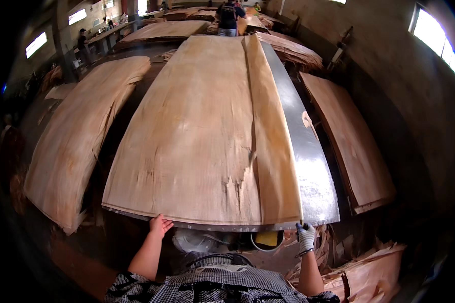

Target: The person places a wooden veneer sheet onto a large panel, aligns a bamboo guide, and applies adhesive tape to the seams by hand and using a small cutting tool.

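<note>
A broad pale wood veneer sheet (197, 131) covers most of the long metal-topped table in front of me. Along its right side lies a narrower, yellower veneer strip (275, 146), its left edge meeting or overlapping the sheet. My left hand (160, 225) is bare, with fingers stretched out at the sheet's near edge. At the strip's near right corner, my right hand (305, 238) wears a striped knit glove. Its fingers are curled, and a small dark thing shows by their tips; what they grip is too small to make out.
The bare metal tabletop (313, 177) shows right of the strip. Veneer stacks flank the table on the left (86, 131) and right (354, 141). Below the near edge are a bucket (267, 241) with something yellow, clear plastic (197, 240) and torn veneer scraps (369, 270). A person (229, 17) stands beyond the far end.
</note>
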{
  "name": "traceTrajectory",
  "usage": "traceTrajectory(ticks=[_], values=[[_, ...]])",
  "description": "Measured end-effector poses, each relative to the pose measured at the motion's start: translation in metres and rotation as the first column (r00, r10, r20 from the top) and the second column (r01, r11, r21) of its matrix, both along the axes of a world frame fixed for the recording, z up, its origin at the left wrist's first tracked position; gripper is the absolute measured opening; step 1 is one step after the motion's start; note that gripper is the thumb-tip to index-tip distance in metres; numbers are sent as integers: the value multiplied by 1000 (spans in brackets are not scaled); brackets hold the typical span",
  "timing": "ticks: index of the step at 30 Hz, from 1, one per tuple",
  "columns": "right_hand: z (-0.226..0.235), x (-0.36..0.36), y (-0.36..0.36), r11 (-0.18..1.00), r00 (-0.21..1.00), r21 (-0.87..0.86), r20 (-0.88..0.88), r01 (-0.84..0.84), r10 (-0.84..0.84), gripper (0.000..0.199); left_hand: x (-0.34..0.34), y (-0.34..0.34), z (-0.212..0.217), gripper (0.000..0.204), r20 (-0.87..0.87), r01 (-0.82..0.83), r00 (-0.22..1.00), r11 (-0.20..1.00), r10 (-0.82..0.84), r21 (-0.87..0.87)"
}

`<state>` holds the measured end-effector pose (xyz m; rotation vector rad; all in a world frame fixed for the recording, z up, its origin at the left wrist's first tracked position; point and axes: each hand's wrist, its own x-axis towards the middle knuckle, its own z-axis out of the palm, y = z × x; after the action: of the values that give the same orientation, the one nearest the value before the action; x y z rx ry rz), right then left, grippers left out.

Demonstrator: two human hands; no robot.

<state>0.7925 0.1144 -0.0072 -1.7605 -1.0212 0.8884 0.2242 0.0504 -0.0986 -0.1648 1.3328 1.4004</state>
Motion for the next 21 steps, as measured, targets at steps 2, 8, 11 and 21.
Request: traceTrajectory(ticks=[2,8,11,21], values=[[-16,24,9,997,994,80,105,-19,11,25,-11,-6,-6,21,-38,-17,999,999,16,-33],[-20,83,34,992,992,-2,17,128,-128,24,-12,-4,-1,30,-125,-100,988,992,90,-75],[0,106,61,988,992,-116,-60,105,-112,27,3,6,1,36,-12,-266,964,964,266,25],[-18,117,78,965,742,-249,662,87,103,30,5,4,-8,29,60,-339,940,937,335,86]])
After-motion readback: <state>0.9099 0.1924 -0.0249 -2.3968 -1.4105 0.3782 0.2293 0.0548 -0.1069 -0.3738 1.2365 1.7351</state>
